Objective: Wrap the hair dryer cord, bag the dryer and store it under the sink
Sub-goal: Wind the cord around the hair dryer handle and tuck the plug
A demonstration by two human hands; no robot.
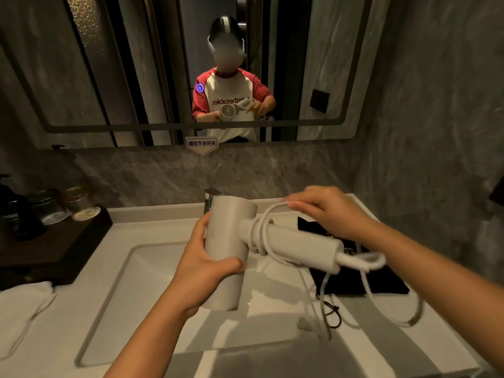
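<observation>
White hair dryer (229, 255), white cord (263, 227). Black bag (354, 282) with black drawstring. White tabletop (68, 309), white sink (152, 282). Grey marbled wall (272, 170). Dark brown tray (54, 246). White towel (19, 309).

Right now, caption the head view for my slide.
Left hand holds hair dryer over sink; right hand loops cord around its handle.

Viewpoint: the scene is being recorded from a single head-worn wide-angle camera.
Direction: it is being aimed forward and down over the sink (114, 290), toward the mirror (321, 77).
Distance: both hands are being framed close.
</observation>
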